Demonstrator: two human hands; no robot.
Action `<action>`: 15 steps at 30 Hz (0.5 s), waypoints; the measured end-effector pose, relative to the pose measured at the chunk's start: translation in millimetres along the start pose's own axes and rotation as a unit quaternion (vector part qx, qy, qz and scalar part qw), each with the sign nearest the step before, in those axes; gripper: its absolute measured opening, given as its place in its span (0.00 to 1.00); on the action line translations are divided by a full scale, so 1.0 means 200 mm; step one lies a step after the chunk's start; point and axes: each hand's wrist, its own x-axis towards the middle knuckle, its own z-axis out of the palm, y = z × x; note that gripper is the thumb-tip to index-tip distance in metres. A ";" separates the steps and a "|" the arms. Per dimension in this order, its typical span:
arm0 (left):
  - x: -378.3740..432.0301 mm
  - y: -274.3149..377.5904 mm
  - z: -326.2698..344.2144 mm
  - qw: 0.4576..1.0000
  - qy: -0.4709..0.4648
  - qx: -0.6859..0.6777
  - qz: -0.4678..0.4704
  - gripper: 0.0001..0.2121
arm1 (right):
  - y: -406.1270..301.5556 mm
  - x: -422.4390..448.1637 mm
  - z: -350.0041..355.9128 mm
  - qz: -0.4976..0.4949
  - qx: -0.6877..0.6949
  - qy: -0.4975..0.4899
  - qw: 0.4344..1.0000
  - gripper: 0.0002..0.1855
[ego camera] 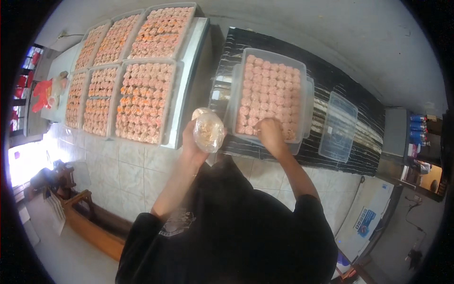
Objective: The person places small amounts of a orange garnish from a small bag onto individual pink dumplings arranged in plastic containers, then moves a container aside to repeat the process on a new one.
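My left hand (194, 147) is wrapped around a clear plastic bag (209, 133) of pale beige crumbs, held up before my chest. My right hand (272, 135) is over the front edge of a translucent plastic container (304, 81), its fingers bunched and pointing down. Whether anything is pinched between them is hidden. Close rows of small round pink food pieces (269, 90) fill that container. Some at the front bear paler crumbs. The container sits on top of other translucent containers or lids, whose edges stick out beneath it.
To the left, several containers (145, 103) of pink pieces with orange and beige topping cover a pale table (188, 67). A transparent lid (338, 127) lies on the black marbled table (321, 106) at right. A red plastic bag (43, 95) is at far left. Behind me stands a wooden bench (94, 227).
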 end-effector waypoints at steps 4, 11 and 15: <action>-0.06 0.01 -0.03 1.000 -0.017 -0.007 0.016 0.31 | -0.11 0.06 -0.01 0.020 0.001 -0.055 0.998 0.05; -0.12 0.06 -0.09 1.000 -0.009 -0.026 0.002 0.31 | -0.25 0.17 0.03 0.017 0.016 -0.093 0.995 0.07; -0.16 0.11 -0.17 0.999 -0.022 -0.039 -0.026 0.32 | -0.22 0.22 0.02 0.017 -0.002 -0.089 0.996 0.11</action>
